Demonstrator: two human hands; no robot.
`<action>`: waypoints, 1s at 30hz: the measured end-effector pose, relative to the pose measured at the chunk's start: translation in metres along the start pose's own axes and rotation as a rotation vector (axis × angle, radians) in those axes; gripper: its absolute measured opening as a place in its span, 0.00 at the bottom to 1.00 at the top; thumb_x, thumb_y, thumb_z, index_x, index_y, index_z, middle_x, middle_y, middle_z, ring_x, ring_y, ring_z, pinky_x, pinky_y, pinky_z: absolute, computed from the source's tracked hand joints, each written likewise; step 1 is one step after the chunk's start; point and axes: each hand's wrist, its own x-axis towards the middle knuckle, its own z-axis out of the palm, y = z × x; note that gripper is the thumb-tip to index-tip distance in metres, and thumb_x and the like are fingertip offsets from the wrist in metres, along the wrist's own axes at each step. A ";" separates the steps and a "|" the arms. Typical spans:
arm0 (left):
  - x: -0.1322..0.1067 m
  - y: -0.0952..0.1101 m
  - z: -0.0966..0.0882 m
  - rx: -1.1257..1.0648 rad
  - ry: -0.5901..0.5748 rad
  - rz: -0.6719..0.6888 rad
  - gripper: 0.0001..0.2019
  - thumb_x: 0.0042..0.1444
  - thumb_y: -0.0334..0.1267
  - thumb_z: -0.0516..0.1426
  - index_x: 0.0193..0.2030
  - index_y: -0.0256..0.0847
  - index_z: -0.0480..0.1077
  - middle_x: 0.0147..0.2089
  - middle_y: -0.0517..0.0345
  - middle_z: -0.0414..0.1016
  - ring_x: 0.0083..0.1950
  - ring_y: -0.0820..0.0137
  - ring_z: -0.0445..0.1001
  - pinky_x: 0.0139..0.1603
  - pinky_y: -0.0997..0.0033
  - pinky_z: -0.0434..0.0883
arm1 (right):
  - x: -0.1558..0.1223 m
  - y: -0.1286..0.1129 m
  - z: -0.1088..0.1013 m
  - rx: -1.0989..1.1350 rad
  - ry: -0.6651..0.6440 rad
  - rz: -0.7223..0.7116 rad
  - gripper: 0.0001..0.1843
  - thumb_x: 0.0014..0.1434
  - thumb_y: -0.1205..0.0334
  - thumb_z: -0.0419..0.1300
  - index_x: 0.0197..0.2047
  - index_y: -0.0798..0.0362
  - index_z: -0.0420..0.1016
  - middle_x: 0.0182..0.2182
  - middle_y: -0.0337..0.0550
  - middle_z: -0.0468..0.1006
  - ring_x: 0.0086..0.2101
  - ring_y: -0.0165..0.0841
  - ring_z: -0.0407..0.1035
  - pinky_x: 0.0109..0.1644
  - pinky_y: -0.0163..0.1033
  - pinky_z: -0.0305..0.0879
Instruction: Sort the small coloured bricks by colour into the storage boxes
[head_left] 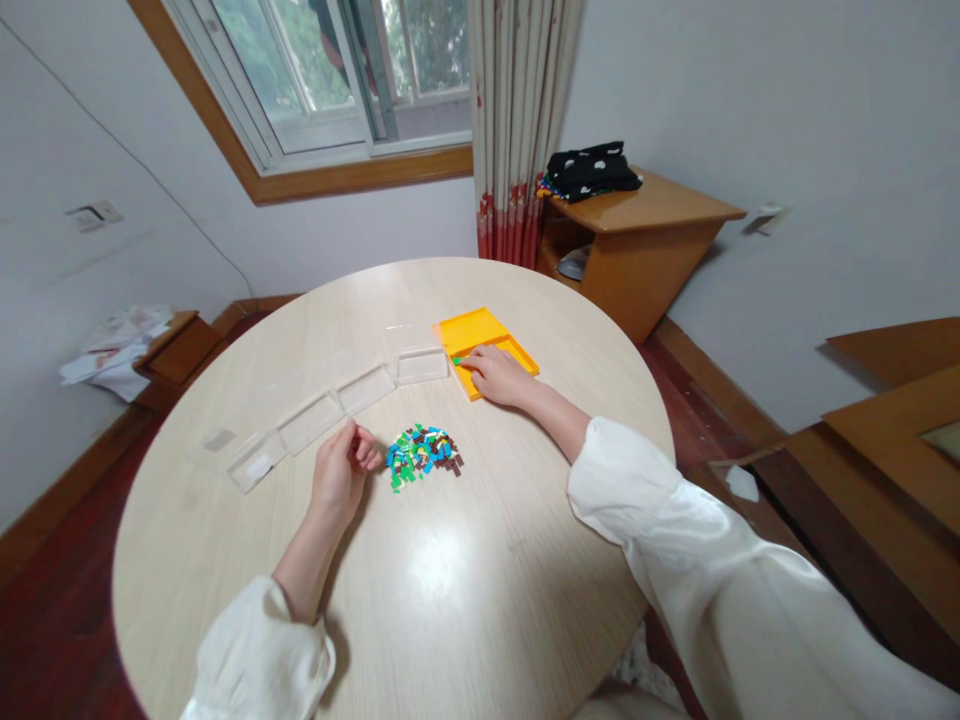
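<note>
My right hand [491,373] reaches into the lower half of an opened yellow plastic box [474,328]. At its fingertips is a small green building brick [457,360], by the box's left side. Pinched fingers seem to grip this brick, though part of the hand hides the box's inside. My left hand [347,462] is closed with curled fingers above the table, just left of a loose pile of small bricks [420,452] in green, blue, brown, white and yellow. What it holds, if anything, is too small to make out.
Several clear plastic boxes [365,389] stand in an arc left of the yellow box on the round wooden table [480,600]. Clear lids [217,440] lie near them. Behind the table are a curtain [517,120] and a wooden cabinet [645,215] with black cloth [595,172] on top.
</note>
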 end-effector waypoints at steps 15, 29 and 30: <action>-0.002 0.002 0.001 0.010 -0.004 0.003 0.19 0.58 0.36 0.52 0.16 0.34 0.66 0.13 0.65 0.51 0.16 0.79 0.51 0.17 0.80 0.54 | 0.001 0.000 0.002 -0.003 0.009 -0.002 0.21 0.62 0.70 0.47 0.55 0.57 0.72 0.49 0.53 0.72 0.49 0.38 0.64 0.55 0.43 0.58; -0.001 0.000 -0.001 0.043 -0.032 0.032 0.18 0.56 0.41 0.56 0.18 0.35 0.66 0.14 0.66 0.50 0.16 0.79 0.52 0.18 0.80 0.55 | 0.000 0.000 0.000 0.015 0.010 -0.006 0.21 0.62 0.70 0.47 0.55 0.56 0.72 0.49 0.53 0.72 0.49 0.39 0.64 0.55 0.44 0.58; -0.001 0.000 -0.001 0.042 -0.031 0.029 0.18 0.56 0.40 0.56 0.17 0.35 0.66 0.14 0.66 0.50 0.16 0.79 0.52 0.18 0.80 0.55 | 0.000 0.000 0.000 0.013 0.011 -0.008 0.21 0.62 0.70 0.47 0.55 0.56 0.72 0.49 0.53 0.72 0.49 0.39 0.64 0.55 0.44 0.58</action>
